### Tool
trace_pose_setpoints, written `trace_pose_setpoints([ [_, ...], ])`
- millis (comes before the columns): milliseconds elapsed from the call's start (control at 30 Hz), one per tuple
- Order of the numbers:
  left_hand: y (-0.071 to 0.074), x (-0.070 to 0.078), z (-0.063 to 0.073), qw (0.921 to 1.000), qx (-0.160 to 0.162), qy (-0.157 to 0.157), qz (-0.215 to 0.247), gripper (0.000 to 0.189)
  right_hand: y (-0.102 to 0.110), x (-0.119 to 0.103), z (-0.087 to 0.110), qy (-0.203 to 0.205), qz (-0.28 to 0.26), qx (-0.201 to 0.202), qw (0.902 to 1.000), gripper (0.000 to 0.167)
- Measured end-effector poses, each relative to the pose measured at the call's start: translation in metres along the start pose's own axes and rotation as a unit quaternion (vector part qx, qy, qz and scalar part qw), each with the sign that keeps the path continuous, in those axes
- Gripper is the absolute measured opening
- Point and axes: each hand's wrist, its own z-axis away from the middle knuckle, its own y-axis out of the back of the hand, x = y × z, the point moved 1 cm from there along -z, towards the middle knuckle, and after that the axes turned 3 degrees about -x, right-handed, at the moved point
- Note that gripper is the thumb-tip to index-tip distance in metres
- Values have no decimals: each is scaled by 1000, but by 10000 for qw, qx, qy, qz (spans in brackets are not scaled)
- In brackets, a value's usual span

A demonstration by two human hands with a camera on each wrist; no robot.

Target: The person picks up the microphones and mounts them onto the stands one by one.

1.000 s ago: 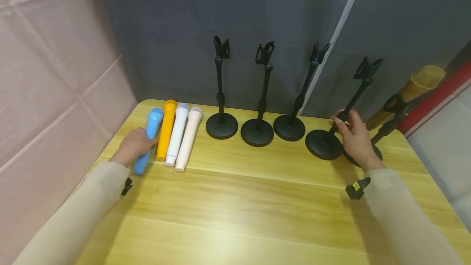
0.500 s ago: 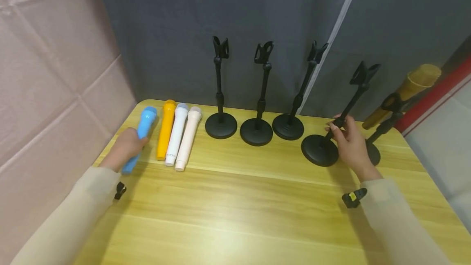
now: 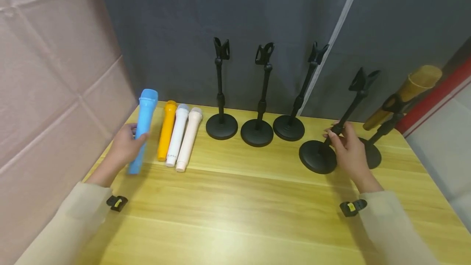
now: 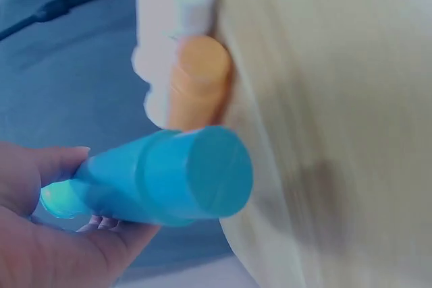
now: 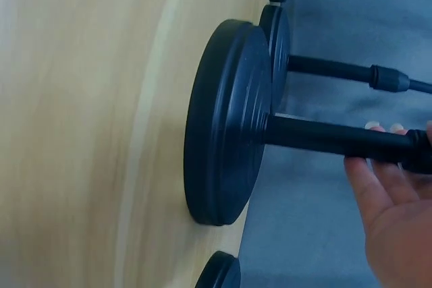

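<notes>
My left hand [image 3: 125, 144] grips a blue microphone [image 3: 145, 113] by its handle, its head pointing up and away. In the left wrist view the flat end of the blue microphone [image 4: 219, 173] faces the camera, raised off the table. My right hand [image 3: 349, 148] holds a black microphone stand [image 3: 318, 156] by its pole, fingers and thumb around it. Its clip at the top holds nothing. The right wrist view shows the round base of this stand [image 5: 229, 126] close over the wood, with the fingers [image 5: 378, 187] around the pole.
Yellow [image 3: 167, 130], white [image 3: 177, 134] and pale pink [image 3: 189, 138] microphones lie side by side. Three black stands with bare clips, one being the middle stand [image 3: 257, 132], line the back edge. At far right another stand [image 3: 373, 154] carries a gold microphone [image 3: 423, 79].
My left hand has lifted the blue microphone off the table and tilted its head up, away from the yellow one. My right hand has drawn its stand slightly toward me and left.
</notes>
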Motion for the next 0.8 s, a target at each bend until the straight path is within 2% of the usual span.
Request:
trace_pose_setpoints([
  [133, -4, 18, 8, 9979, -218, 144, 594, 72, -5, -5, 6, 73, 112, 139, 9998, 36],
  [200, -7, 29, 12, 9961, -292, 112, 827, 74, -7, -8, 10, 145, 120, 201, 9996, 35],
  [500, -25, 69, 29, 9881, -408, -576, 1367, 66, -14, -20, 25, 197, 100, 253, 9994, 34],
  [700, -53, 97, 38, 9741, -273, -1013, 2002, 60, -19, -27, 31, 316, 65, 368, 9988, 30],
  [800, -65, 113, 45, 9681, -206, -1281, 2141, 56, -22, -32, 33, 327, 20, 365, 9988, 29],
])
